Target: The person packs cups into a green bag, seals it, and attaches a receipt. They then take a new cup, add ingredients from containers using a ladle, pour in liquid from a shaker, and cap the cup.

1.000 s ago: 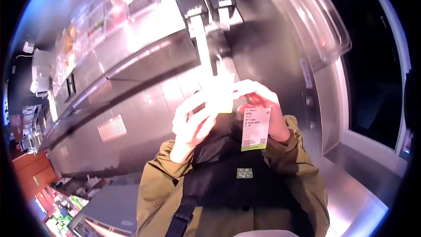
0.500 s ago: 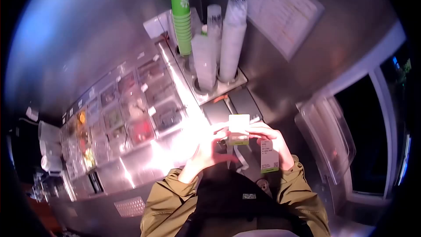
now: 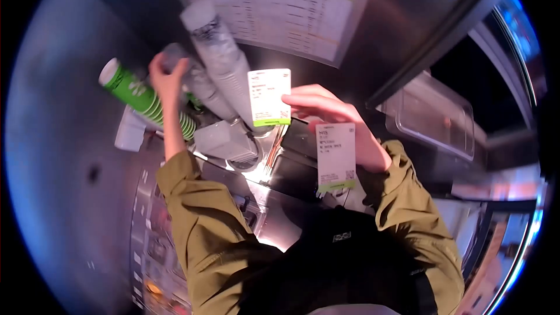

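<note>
My left hand (image 3: 168, 79) reaches up to the back left, its thumb and fingers curled around the top of a stack of clear plastic cups (image 3: 205, 84). My right hand (image 3: 335, 108) is raised in front of me, fingers stretched to the left. At its fingertips is one white printed label (image 3: 269, 96) with a green lower edge. A second printed label (image 3: 336, 154) of the same kind hangs by the palm side, lower and to the right. Left of my left hand leans a stack of green paper cups (image 3: 140, 94). Behind stands a taller stack of translucent cups (image 3: 216, 46).
A printed chart (image 3: 286, 6) is on the wall ahead. Lidded ingredient containers (image 3: 160, 251) line the lower left. An upturned white block of cups (image 3: 224, 140) sits in front of the stacks. A clear plastic panel (image 3: 431, 116) is by the window at right.
My left hand has moved from near the labels up to the clear cups and closed around them. My right hand has risen with both labels. The view has swung right.
</note>
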Available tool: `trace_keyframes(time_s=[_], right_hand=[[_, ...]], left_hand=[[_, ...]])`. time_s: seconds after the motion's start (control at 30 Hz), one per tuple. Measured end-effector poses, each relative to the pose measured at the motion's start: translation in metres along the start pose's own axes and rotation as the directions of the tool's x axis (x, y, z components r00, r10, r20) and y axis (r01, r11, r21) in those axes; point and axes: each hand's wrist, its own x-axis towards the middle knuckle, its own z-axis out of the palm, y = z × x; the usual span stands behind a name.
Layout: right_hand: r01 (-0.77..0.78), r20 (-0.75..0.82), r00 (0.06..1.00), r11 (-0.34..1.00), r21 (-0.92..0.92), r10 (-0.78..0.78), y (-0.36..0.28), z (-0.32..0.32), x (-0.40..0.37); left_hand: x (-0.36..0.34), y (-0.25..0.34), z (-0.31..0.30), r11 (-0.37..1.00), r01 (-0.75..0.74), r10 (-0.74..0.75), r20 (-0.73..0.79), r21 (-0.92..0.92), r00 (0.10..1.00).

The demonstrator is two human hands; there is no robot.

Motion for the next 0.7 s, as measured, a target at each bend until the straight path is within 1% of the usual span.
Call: trace_keyframes(time_s=[0.03,0.07,0.1,0.13,0.17,0.2,0.23,0.3,0.33,0.37,0.4,0.43,0.47,0.5,0.53,0.57,0.6,0.63,0.67,0.7], right_hand=[[0.010,-0.023,1.000,1.000,0.001,-0.010,0.003,-0.005,-0.001],[0.018,-0.031,0.999,1.000,0.006,-0.018,0.008,-0.008,0.000],[0.030,-0.048,0.998,0.999,-0.045,-0.032,0.008,-0.010,0.000],[0.051,-0.058,0.997,0.996,-0.077,-0.055,0.010,-0.010,-0.001],[0.074,-0.060,0.995,0.991,-0.109,-0.081,0.012,-0.010,0.000],[0.104,-0.059,0.992,0.985,-0.137,-0.113,0.014,-0.008,0.002],[0.133,-0.068,0.987,0.973,-0.187,-0.148,0.015,-0.008,0.002],[0.091,-0.077,0.991,0.982,-0.166,-0.105,0.012,-0.006,-0.001],[0.080,-0.070,0.993,0.985,-0.156,-0.092,0.009,-0.006,-0.002],[0.057,-0.073,0.995,0.989,-0.137,-0.067,0.005,-0.004,-0.003],[0.039,-0.073,0.996,0.992,-0.120,-0.048,0.000,-0.001,-0.003],[0.027,-0.072,0.997,0.995,-0.101,-0.035,-0.005,0.004,-0.004],[0.015,-0.070,0.997,0.997,-0.082,-0.021,-0.010,0.008,-0.003],[0.046,-0.015,0.999,0.998,0.037,-0.045,-0.008,0.012,-0.002],[0.050,-0.011,0.999,0.989,0.142,-0.048,-0.012,0.017,-0.001],[0.049,-0.003,0.999,0.968,0.246,-0.050,-0.017,0.023,-0.002],[0.042,0.010,0.999,0.936,0.350,-0.049,-0.021,0.028,-0.001],[0.080,0.026,0.995,0.902,0.424,-0.100,-0.018,0.032,-0.002],[0.039,0.005,0.999,0.873,0.486,-0.048,-0.020,0.040,-0.002],[0.059,0.007,0.997,0.845,0.531,-0.075,-0.022,0.042,-0.007]], left_hand=[[0.009,0.004,-0.001,0.999,-0.017,0.013,-0.111,-0.032,0.994],[0.014,0.023,0.001,0.961,0.020,-0.050,-0.101,-0.276,0.994],[0.024,0.025,0.000,0.997,0.038,-0.039,-0.007,-0.073,0.999],[0.038,0.005,-0.002,1.000,0.027,-0.028,0.156,0.008,0.987],[0.044,0.038,-0.009,0.987,-0.042,0.028,0.096,0.154,0.995],[0.053,0.060,-0.016,0.989,-0.133,0.135,-0.028,0.062,0.990],[0.058,0.099,-0.032,0.977,-0.178,0.195,-0.152,0.117,0.969],[0.052,0.175,-0.079,0.987,-0.160,0.152,-0.262,-0.010,0.953],[0.039,0.196,-0.104,0.971,-0.234,0.233,-0.374,0.041,0.898],[0.022,0.188,-0.129,0.951,-0.274,0.156,-0.546,-0.141,0.823],[0.002,0.195,-0.152,0.937,-0.233,0.009,-0.649,-0.259,0.761],[-0.027,0.214,-0.164,0.933,-0.237,0.040,-0.573,-0.272,0.818],[-0.064,0.223,-0.159,0.921,-0.148,-0.087,-0.560,-0.361,0.824],[-0.102,0.233,-0.144,0.892,-0.063,-0.211,-0.536,-0.447,0.818],[-0.134,0.258,-0.124,0.826,-0.042,-0.217,-0.386,-0.562,0.897],[-0.179,0.266,-0.120,0.708,0.225,-0.465,-0.201,-0.669,0.862],[-0.205,0.266,-0.108,0.436,0.245,-0.565,-0.051,-0.866,0.824],[-0.231,0.259,-0.100,0.012,0.206,-0.591,0.159,-0.978,0.791],[-0.244,0.269,-0.094,-0.121,0.269,-0.603,0.286,-0.955,0.745],[-0.253,0.280,-0.088,-0.256,0.324,-0.592,0.412,-0.911,0.693]])
